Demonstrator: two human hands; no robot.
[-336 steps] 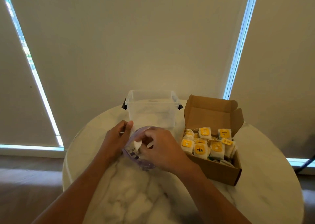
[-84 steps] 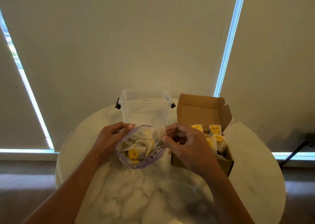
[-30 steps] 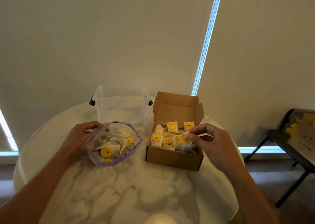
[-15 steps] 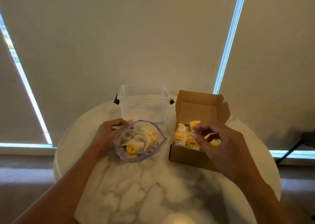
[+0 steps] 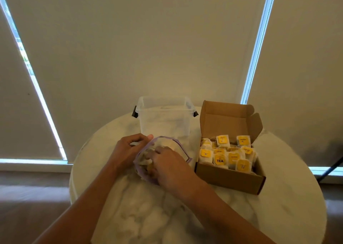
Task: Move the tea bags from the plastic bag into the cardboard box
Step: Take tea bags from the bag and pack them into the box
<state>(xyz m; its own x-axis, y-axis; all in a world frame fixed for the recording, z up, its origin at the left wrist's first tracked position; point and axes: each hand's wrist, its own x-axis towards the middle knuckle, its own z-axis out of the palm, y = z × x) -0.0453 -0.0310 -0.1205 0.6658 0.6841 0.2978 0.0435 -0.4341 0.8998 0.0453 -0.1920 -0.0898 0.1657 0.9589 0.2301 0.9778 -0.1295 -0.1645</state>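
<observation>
Observed on round, veined marble table (image 5: pixel 148 216): soft clear plastic bag (image 5: pixel 177 145) with purple zip rim, mouth pinched open at its left edge by left hand (image 5: pixel 128 151), thumb and curled fingers gripping the film. Right hand (image 5: pixel 170 166) inside bag among crumpled papery tea bags (image 5: pixel 144 159), fingertips hidden, grasp impossible to confirm. Just right of bag, stiff brown cardboard box (image 5: pixel 230 180), lid flap upright, packed with square yellow-tagged sachets (image 5: pixel 220 160); behind bag, rectangular translucent plastic tub (image 5: pixel 165 121) with dark clips.
</observation>
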